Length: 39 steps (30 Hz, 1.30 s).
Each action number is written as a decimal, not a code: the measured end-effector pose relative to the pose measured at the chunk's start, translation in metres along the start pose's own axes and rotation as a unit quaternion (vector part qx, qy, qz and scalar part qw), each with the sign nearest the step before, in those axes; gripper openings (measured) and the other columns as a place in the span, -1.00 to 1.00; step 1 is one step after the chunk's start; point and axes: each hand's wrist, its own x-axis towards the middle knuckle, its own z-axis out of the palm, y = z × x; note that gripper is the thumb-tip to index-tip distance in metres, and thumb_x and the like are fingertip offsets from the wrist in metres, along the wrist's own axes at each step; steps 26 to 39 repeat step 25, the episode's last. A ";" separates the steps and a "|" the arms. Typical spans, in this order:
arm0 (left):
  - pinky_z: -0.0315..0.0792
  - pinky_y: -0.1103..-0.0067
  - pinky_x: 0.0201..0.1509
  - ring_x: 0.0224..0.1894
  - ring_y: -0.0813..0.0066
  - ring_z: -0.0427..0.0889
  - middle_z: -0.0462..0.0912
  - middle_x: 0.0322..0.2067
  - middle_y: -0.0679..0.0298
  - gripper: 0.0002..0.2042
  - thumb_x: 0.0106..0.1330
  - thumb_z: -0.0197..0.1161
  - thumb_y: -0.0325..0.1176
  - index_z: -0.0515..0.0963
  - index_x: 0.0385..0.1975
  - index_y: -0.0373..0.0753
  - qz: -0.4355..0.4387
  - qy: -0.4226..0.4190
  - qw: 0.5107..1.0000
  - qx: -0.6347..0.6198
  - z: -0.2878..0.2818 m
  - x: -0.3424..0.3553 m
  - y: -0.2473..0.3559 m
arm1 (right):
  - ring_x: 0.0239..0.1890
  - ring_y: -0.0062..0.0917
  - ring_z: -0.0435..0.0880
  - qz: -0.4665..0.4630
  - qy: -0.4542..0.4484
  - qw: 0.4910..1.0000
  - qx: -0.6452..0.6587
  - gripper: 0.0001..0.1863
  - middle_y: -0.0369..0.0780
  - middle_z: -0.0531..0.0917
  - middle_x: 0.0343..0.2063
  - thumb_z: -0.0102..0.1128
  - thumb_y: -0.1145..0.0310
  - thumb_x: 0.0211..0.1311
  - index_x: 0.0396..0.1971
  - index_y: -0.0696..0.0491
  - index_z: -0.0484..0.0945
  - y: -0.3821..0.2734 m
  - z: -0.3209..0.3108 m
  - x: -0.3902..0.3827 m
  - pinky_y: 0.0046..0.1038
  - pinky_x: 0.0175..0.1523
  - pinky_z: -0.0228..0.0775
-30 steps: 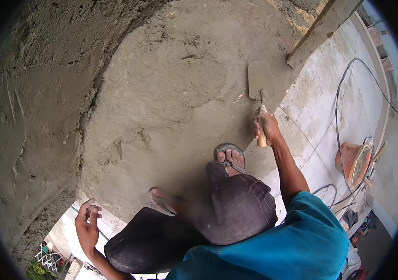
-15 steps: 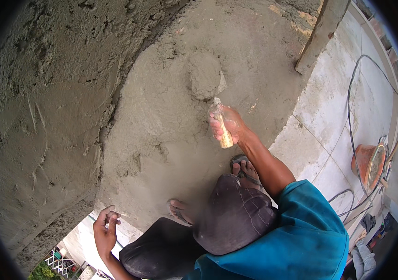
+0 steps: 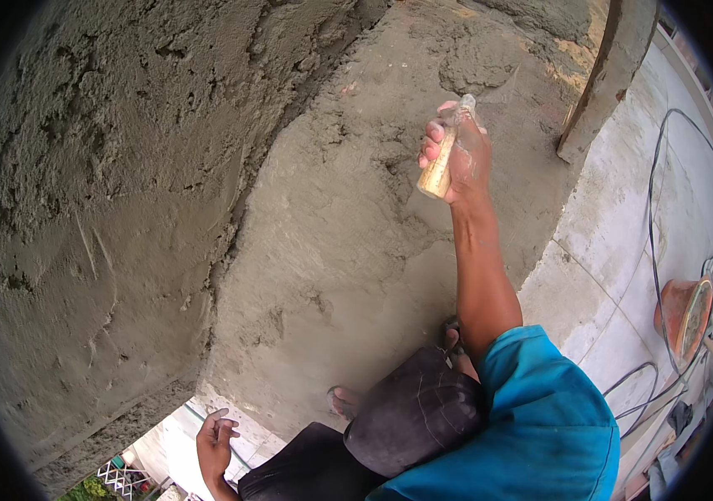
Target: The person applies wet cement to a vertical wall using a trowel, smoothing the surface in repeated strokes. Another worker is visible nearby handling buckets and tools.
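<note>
My right hand is closed around the pale wooden handle of a trowel, arm stretched away from me. The trowel's blade is mostly hidden under a lump of wet grey mortar, just above or against the mortar-covered surface; I cannot tell if it touches. Low on the left, my left hand hangs near my knee with loosely bent fingers and nothing in it. To the left rises a rough, mortar-coated wall, meeting the surface along a dark uneven seam.
At the upper right a wooden board stands over the mortar's edge. Beyond it are pale tiles with a dark cable across them. An orange-brown pot stands on the right. My sandalled feet are on the mortar side.
My right hand has moved the trowel and its mortar farther away and to the right, straightening the arm. The whole view has shifted slightly; my left hand stays low beside my knee.
</note>
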 end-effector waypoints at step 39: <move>0.48 0.62 -0.21 -0.41 0.47 0.65 0.68 -0.36 0.13 -0.68 0.40 0.14 -0.37 0.44 0.06 -0.40 -0.018 -0.035 0.999 0.015 -0.004 0.011 0.014 | -0.60 -0.53 0.41 0.159 -0.075 0.965 0.194 -0.61 -0.31 0.40 -0.51 -0.16 0.00 0.39 0.01 -0.04 0.30 0.132 0.075 0.115 -0.38 -0.51 0.37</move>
